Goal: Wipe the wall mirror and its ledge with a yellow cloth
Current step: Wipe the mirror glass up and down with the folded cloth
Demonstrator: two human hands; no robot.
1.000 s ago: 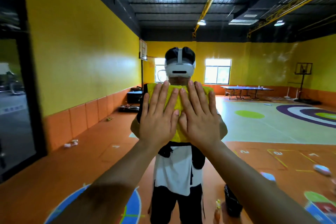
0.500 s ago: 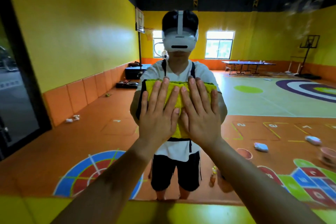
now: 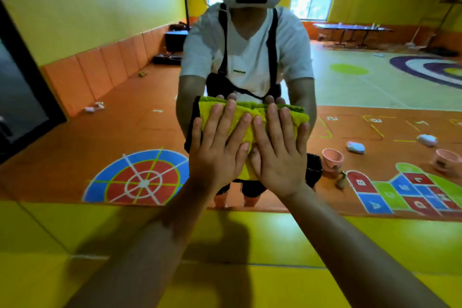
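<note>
The wall mirror (image 3: 100,132) fills the upper view and reflects me and the room behind. A folded yellow cloth (image 3: 252,110) lies flat against the glass at waist height of my reflection. My left hand (image 3: 217,150) and my right hand (image 3: 277,155) press it side by side, palms flat, fingers spread upward over the cloth. The cloth's lower part is hidden under my palms. Below the mirror's bottom edge runs the yellow ledge (image 3: 100,232), with the shadows of my forearms on it.
A dark door frame (image 3: 22,77) borders the mirror on the left. In the reflection I see an orange floor with a painted target (image 3: 140,180), a hopscotch pattern (image 3: 410,190), two pink buckets (image 3: 332,157) and small items scattered about.
Both hands have slid the cloth down the mirror from chest height to waist height of my reflection. My view has tilted down, bringing the yellow ledge into sight.
</note>
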